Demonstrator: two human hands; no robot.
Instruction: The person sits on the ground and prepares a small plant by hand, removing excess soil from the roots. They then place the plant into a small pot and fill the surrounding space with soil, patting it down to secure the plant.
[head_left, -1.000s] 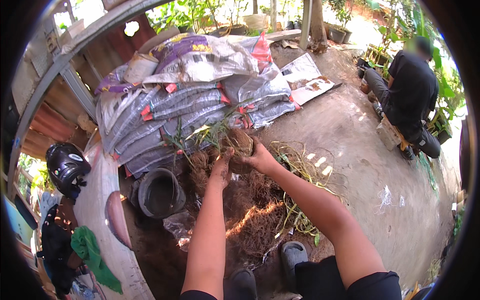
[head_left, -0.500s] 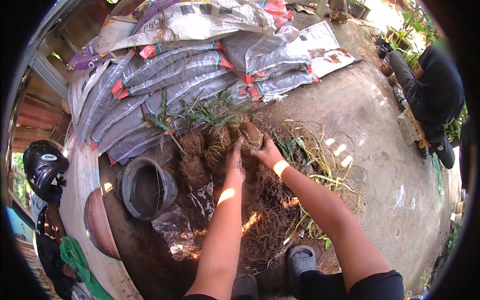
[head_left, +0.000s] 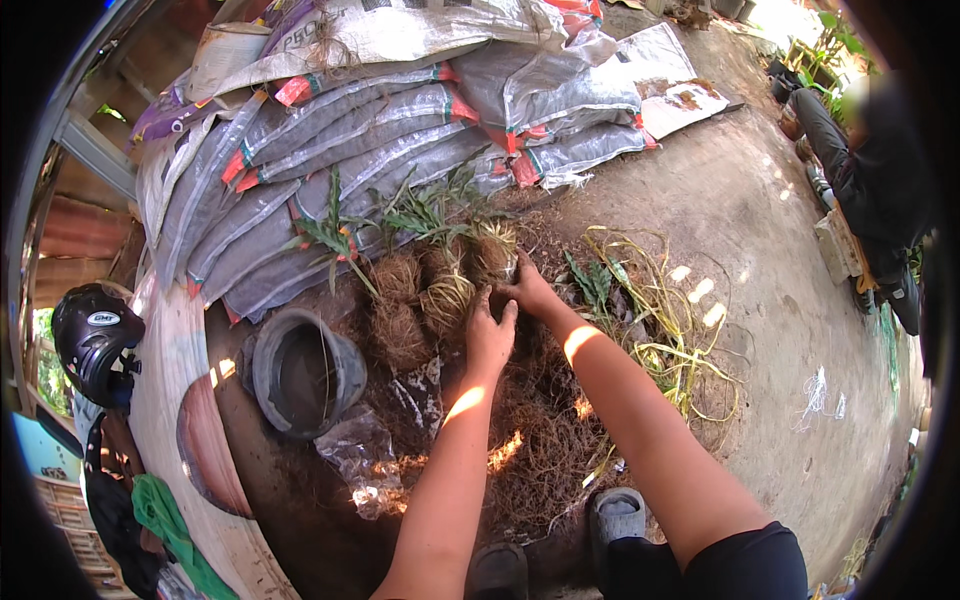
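Note:
Several fibre-wrapped root balls with green leaves stand in a group on the ground in front of the stacked sacks. My right hand (head_left: pixel 533 290) is curled against the lower right side of the right-hand root ball (head_left: pixel 494 256), its thumb underneath. Just below that ball, my left hand (head_left: pixel 489 336) has its thumb and fingers apart and holds nothing. Beside it on the left are the middle root ball (head_left: pixel 446 298), bound with pale strands, and two brown ones, an upper root ball (head_left: pixel 396 276) and a lower root ball (head_left: pixel 399 337).
A grey bucket (head_left: pixel 352 375) with dark contents stands left of the plants. Loose brown fibre (head_left: pixel 545 440) lies below my hands, yellowish strands (head_left: pixel 685 350) to the right. Stacked grey sacks (head_left: pixel 380 135) fill the back. A black helmet (head_left: pixel 92 345) is at left; another person (head_left: pixel 885 170) sits far right.
The right-hand root ball has gone from tilted between both hands to standing beside the others. My left hand has come off it and opened; my right hand stays at its side.

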